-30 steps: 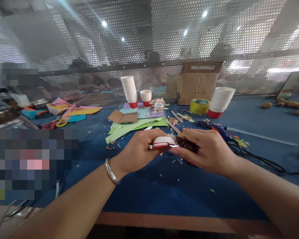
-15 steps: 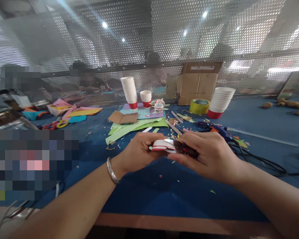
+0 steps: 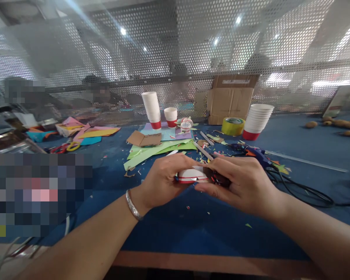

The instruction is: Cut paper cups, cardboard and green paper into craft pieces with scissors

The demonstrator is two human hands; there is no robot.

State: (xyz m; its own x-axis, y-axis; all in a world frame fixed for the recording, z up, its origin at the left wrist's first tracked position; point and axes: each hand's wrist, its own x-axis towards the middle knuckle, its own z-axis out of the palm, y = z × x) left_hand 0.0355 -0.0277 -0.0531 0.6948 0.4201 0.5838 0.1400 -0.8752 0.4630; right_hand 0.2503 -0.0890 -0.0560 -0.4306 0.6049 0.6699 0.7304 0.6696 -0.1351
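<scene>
My left hand (image 3: 167, 175), with a silver bangle at its wrist, grips a white paper cup piece (image 3: 189, 175) with red stripes. Its fingers curl behind the piece, so part of it is hidden. From the other side, my right hand (image 3: 239, 181) is closed around scissors (image 3: 221, 179) with dark handles showing some red. The scissors' blades meet the right end of the cup piece and are mostly covered. Both hands are close together above the blue table (image 3: 175, 229).
Behind my hands lie green paper strips (image 3: 151, 153), folded cardboard (image 3: 144, 138) and scraps. Stacked paper cups (image 3: 151, 111), another cup stack (image 3: 258, 120), yellow tape (image 3: 233, 126) and a cardboard box (image 3: 231, 101) stand farther back. A glue gun (image 3: 256, 154) with a black cable lies right.
The scissors' blades, visible over the cup piece before, are now mostly hidden at its right end. The cup piece has turned slightly in my left hand, and my right hand's fingers reach closer to it.
</scene>
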